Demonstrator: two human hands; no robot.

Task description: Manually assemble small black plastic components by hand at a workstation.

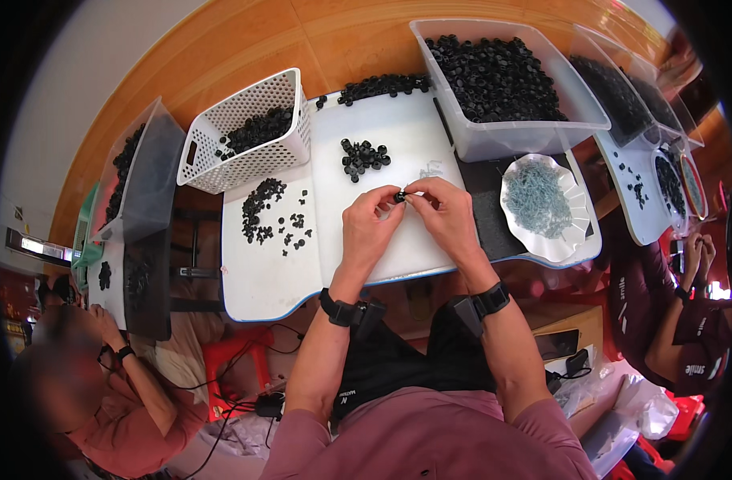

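Above the white tabletop (346,248), both my hands meet in front of me. My left hand (372,220) pinches a small round black plastic part (399,197) between thumb and fingertips. From the other side, my right hand (444,210) closes its thumb and forefinger on the same part; whether it also grips something thinner is too small to tell. Just beyond the hands lies a loose pile of black round parts (362,158). Smaller black pieces (259,212) are scattered to the left. A white wavy-rimmed dish (575,210) of thin bluish-grey pins (538,196) stands to the right.
At the back left is a white perforated basket (294,120) of black parts. A large see-through bin (510,138), heaped with black parts, fills the back right. More black parts (382,86) line the far edge. People work at tables on both sides; a red stool (238,364) stands lower left.
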